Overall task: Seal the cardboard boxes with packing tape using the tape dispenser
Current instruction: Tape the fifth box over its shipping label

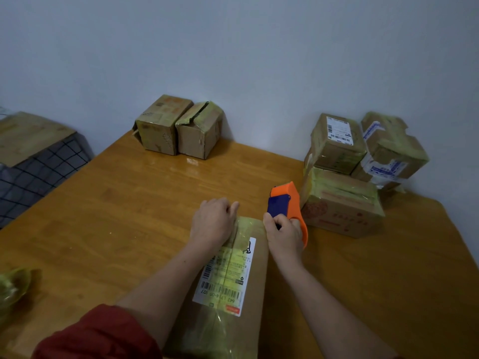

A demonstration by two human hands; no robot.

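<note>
A pale wall [233, 47] backs a wooden table [116, 216]. At the far left, off the table, a cardboard sheet [28, 136] lies on a checked cloth [39, 172]. A crumpled wad of tape [13, 286] sits at the table's near left edge. Against the wall stand two small boxes: the left small box [163, 125] looks closed, while the right small box [201, 130] has a gaping top seam and, by my judgement, needs taping.

In the middle, right in front of the person, lies the long box [256, 294] now being sealed. Yellowish tape runs lengthwise down it, across its shipping label [225, 275]. The left hand [212, 224] lies palm down on the far end, fingers together, pressing the tape over the edge.

Just beside the far right corner, the right hand [283, 234] has its fingers wrapped round the handle of the orange and blue tape dispenser [287, 198]. Whether the strip is cut free cannot be told. This strip looks nearly finished.

At the right, the stacked boxes [342, 203] are heavily taped and look done.
</note>
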